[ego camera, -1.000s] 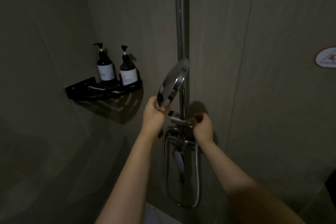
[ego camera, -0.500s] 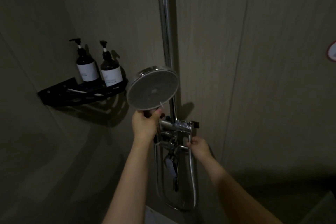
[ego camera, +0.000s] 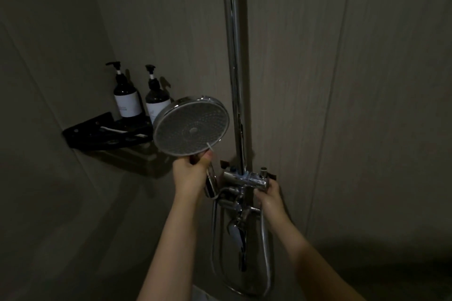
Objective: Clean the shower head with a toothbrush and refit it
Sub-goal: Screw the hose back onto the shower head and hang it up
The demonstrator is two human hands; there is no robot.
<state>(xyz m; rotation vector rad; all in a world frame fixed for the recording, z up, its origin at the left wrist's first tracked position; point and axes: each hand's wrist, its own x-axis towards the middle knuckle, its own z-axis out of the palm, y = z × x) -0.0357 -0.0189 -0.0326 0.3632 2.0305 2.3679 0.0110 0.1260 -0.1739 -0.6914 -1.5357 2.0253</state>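
Observation:
A round chrome shower head (ego camera: 192, 129) faces me, its grey nozzle face turned toward the camera. My left hand (ego camera: 192, 172) grips its handle just below the disc. A thin white stick, perhaps the toothbrush (ego camera: 209, 148), pokes up from that hand against the disc's lower edge. My right hand (ego camera: 267, 194) is closed on the right end of the chrome mixer valve (ego camera: 245, 178) at the foot of the vertical riser pipe (ego camera: 233, 56). The hose (ego camera: 265, 252) loops down beneath the valve.
A black corner shelf (ego camera: 97, 134) on the left wall carries two dark pump bottles (ego camera: 127, 98) and a white item lying flat. Beige wall panels surround the riser. The room is dim.
The shower head has turned from edge-on to face me and shifted left. My right hand dropped from the holder on the pipe to the valve's right end.

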